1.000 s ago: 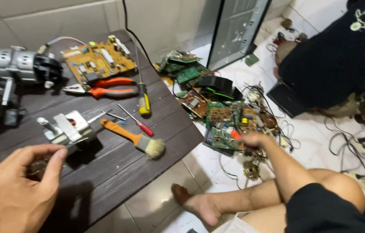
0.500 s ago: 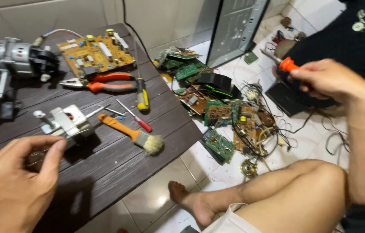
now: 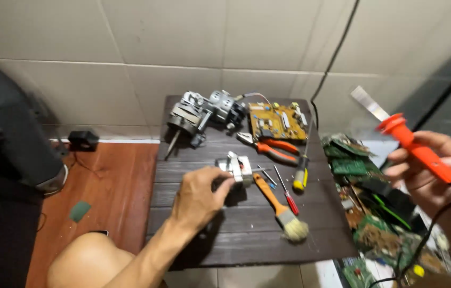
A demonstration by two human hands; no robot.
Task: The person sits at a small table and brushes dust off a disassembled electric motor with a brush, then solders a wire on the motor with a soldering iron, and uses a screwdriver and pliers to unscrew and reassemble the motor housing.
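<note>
While the left forearm reaches up from the lower edge of the frame across a dark wooden table (image 3: 247, 242), the left hand (image 3: 200, 198) rests near its middle, fingers curled and closed loosely about a small metal motor part (image 3: 236, 168), with the thumb and fingertips touching its near side. Off the table's right edge, the right hand (image 3: 432, 176) is raised in the air, wrist bent inward, its fingers wrapped tight around the orange handle of a soldering iron (image 3: 416, 148); the iron's flat metal tip points up and to the left toward the tiled wall, and a black cord trails down from the handle's lower end. The iron hangs well apart from the motor part and above a heap of green circuit boards (image 3: 380, 213) lying on the floor beside the table. Just right of the left hand on the table lie an orange-handled brush (image 3: 281, 207), a red screwdriver (image 3: 287, 191) and a yellow-handled screwdriver (image 3: 301, 172). Toward the table's far edge sit orange pliers (image 3: 271, 149), a yellow circuit board (image 3: 279, 121) and a larger grey motor (image 3: 201, 113)
</note>
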